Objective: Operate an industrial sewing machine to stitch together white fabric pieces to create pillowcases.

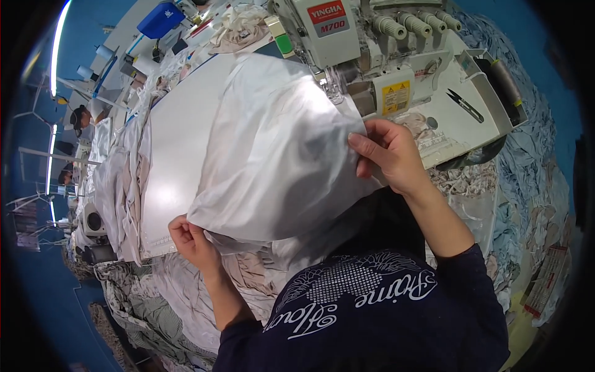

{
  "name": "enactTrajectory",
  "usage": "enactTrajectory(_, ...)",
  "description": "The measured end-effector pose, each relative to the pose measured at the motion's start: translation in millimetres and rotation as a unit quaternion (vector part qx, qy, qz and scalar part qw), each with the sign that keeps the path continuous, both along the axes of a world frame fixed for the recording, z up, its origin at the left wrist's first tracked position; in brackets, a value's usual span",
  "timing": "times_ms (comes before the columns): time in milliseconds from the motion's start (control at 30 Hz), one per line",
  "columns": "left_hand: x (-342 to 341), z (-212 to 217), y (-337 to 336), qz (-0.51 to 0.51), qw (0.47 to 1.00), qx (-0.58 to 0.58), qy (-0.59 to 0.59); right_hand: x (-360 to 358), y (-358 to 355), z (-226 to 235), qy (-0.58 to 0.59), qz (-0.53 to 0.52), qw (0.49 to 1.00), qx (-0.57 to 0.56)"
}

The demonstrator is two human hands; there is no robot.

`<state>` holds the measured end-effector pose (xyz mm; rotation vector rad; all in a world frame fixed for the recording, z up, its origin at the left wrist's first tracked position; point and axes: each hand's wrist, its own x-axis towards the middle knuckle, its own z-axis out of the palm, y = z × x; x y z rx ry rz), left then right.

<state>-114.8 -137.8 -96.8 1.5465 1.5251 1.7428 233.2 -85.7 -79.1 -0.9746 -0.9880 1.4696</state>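
A piece of white fabric (266, 155) is stretched across the sewing table, its far right edge lying by the presser foot of an overlock sewing machine (338, 46). My left hand (193, 243) pinches the cloth's near left corner just off the table's front edge. On the opposite side, my right hand (390, 152) grips the right edge between thumb and fingers, a little nearer to me than the machine's needle area. The near edge of the fabric hangs in a loose fold over the table's front. The machine's lamp lights the cloth beside the needle.
Black thread snips (465, 105) lie on the machine's right side, near a grey thread cone (506, 84) in a holder. Heaped cloth (527, 155) surrounds the table on the right, and more garments (127, 180) drape over the left edge. Further workstations and people sit far left.
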Motion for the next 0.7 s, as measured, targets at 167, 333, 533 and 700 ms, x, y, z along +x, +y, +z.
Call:
enactTrajectory(167,0,24,26,-0.05,0.996,0.067,-0.044,0,3,1,-0.013,0.002,1.0,0.001)
enactTrajectory(333,-2,46,49,-0.079,0.992,0.096,-0.034,0,2,2,-0.01,0.001,1.0,-0.003)
enactTrajectory(533,11,72,79,-0.073,0.991,0.099,-0.044,1,3,1,-0.015,0.001,1.0,-0.002)
enactTrajectory(700,13,92,104,-0.065,0.99,0.125,-0.026,0,3,3,-0.013,0.005,1.0,-0.005)
